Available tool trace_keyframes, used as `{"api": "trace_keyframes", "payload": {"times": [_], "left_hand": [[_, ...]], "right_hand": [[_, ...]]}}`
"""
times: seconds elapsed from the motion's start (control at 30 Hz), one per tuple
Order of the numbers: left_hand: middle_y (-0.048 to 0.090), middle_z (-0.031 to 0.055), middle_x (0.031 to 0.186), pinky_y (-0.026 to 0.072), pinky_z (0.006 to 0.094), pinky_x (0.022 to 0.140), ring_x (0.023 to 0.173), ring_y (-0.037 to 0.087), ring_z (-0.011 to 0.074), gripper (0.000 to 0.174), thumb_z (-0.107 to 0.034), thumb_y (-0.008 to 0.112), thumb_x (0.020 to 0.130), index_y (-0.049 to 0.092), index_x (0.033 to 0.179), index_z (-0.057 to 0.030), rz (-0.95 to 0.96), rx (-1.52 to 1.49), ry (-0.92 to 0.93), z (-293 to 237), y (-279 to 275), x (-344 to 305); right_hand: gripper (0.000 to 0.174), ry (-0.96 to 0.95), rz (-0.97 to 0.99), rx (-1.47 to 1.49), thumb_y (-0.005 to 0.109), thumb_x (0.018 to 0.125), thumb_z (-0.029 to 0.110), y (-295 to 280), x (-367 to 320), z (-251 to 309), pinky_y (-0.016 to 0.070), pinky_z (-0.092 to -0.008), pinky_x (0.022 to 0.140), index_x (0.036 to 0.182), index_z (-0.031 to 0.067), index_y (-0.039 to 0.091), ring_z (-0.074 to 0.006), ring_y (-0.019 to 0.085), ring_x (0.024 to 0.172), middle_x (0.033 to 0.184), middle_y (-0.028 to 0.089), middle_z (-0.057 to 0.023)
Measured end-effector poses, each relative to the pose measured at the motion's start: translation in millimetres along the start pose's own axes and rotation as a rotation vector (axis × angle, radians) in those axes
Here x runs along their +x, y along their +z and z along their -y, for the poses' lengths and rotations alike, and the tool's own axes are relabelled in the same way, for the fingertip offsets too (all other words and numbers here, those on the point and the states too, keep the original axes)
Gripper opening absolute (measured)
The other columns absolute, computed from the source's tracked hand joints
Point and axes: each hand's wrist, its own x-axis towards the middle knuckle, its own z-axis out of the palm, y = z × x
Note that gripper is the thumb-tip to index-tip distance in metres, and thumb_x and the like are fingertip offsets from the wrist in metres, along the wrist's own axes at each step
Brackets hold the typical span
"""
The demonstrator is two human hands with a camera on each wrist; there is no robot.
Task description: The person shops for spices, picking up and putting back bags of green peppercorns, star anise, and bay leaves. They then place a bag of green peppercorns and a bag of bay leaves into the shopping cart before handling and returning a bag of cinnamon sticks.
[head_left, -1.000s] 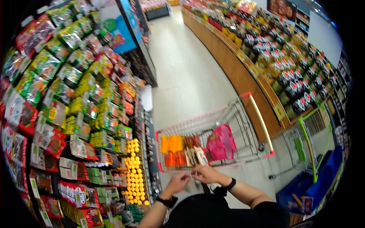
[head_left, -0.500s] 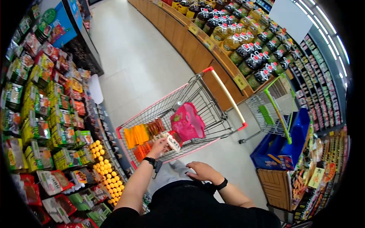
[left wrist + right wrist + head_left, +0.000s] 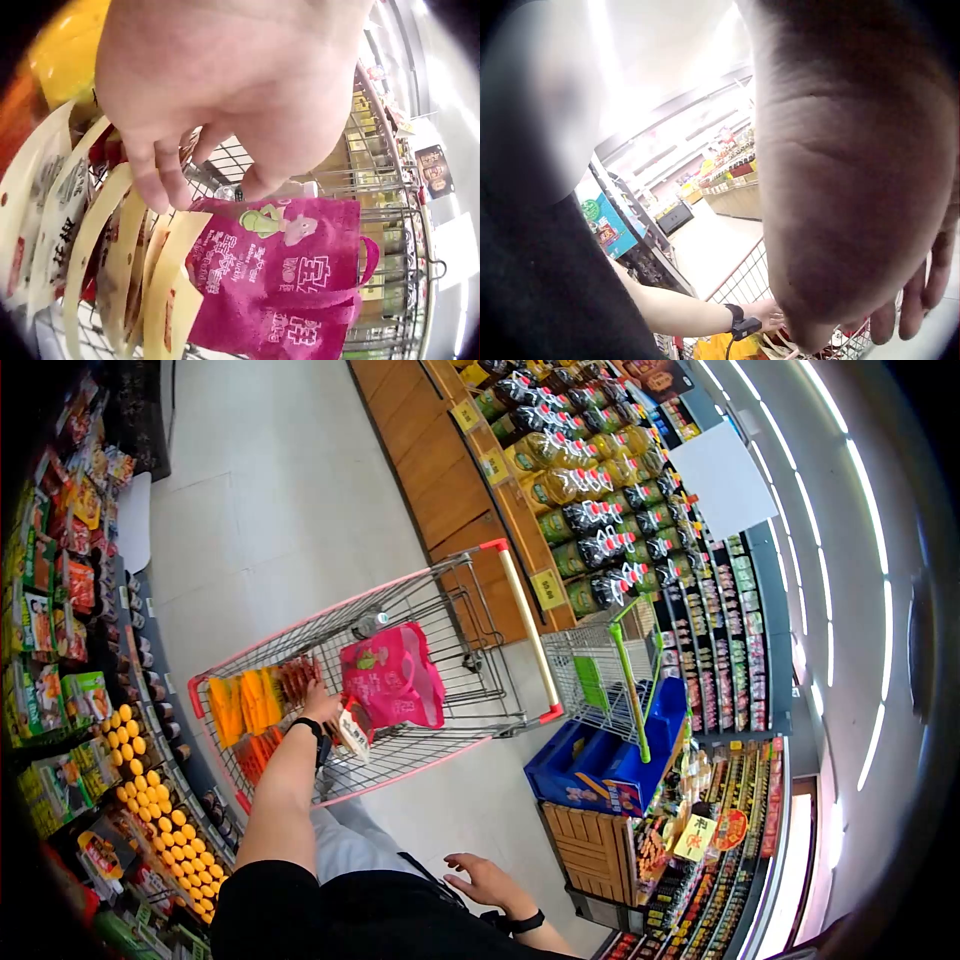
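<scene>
My left hand reaches into the shopping cart. In the left wrist view, the left hand hangs over a row of cream-edged packets, fingers pointing down and fingertips right at their top edges. The pink bag with white lettering lies beside these packets, under the thumb. In the head view, yellow packets and orange-red packets fill the cart's far end. My right hand is held in front of my body with loosely bent fingers and nothing in it.
A clear bottle lies in the cart by the bag. Shelves of packets and yellow-lidded jars line the left. Large oil bottles stand on a wooden display at the back. A green-handled cart and blue bins stand right.
From near each other in front of my body, the hands have parted: the left went forward into the cart, the right drew back. The head view has swung right, putting the cart further left.
</scene>
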Motion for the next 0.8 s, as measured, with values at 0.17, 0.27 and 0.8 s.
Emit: {"api": "trace_keyframes", "payload": {"times": [0.17,0.27,0.8], "left_hand": [[0.03,0.0236,0.153,0.0282,0.041,0.115,0.141,0.031,0.0364,0.075,-0.035,0.054,0.088,0.03,0.147,0.0052,0.011,0.042,0.033,15,3,24],[0.046,0.0253,0.142,0.0372,0.0437,0.108,0.13,0.046,0.0388,0.069,-0.033,0.055,0.089,0.037,0.144,0.0051,0.046,0.055,0.005,20,0,32],[0.049,-0.0052,0.057,0.0344,0.0204,0.048,0.051,0.045,0.0053,0.042,-0.034,0.052,0.101,0.059,0.129,-0.0041,0.368,-0.908,0.35,-102,14,-244]], "right_hand": [[0.041,0.047,0.011,0.06,0.061,0.094,0.03,7,-2,8,0.0516,-0.0392,0.087,0.12,-0.0013,0.058,-0.0326,0.064,0.101,0.111,0.065,-0.0205],[0.041,0.027,0.028,0.033,0.061,0.094,0.03,4,5,5,0.0514,-0.0393,0.087,0.121,-0.0009,0.058,-0.0326,0.064,0.101,0.111,0.065,-0.0205],[0.084,-0.486,-0.328,-0.373,0.076,0.078,0.04,-67,113,6,0.044,-0.0452,0.1,0.141,0.0013,0.036,-0.0429,0.048,0.122,0.133,0.047,-0.0261]]}}
